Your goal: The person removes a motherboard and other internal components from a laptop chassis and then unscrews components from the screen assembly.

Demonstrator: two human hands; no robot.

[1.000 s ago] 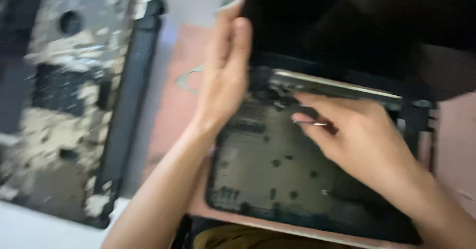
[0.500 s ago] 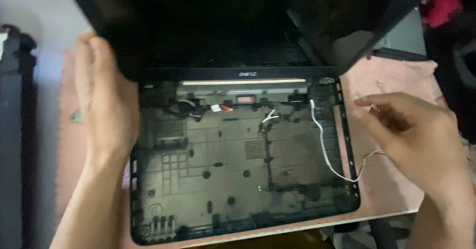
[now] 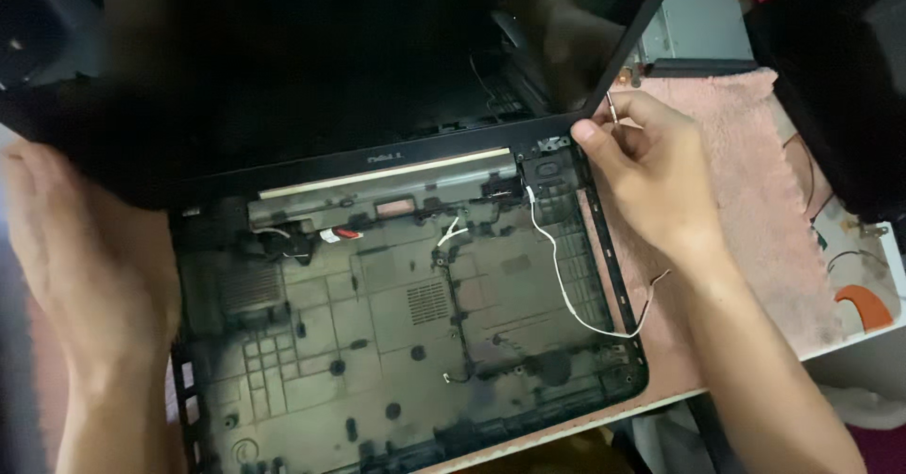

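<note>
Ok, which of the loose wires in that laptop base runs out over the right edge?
The long white wire: it starts by the right hinge, curves down the base and crosses its right rim. The short white lead and the red-tipped one stay inside.

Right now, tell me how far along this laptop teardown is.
Done: the black plastic laptop base shell is stripped bare, with only loose leads such as the thin white cable left inside. In hand: the left hand steadies the shell's left edge, and the right hand pinches at the right hinge corner. Left: the dark screen lid remains attached at the hinge.
</note>
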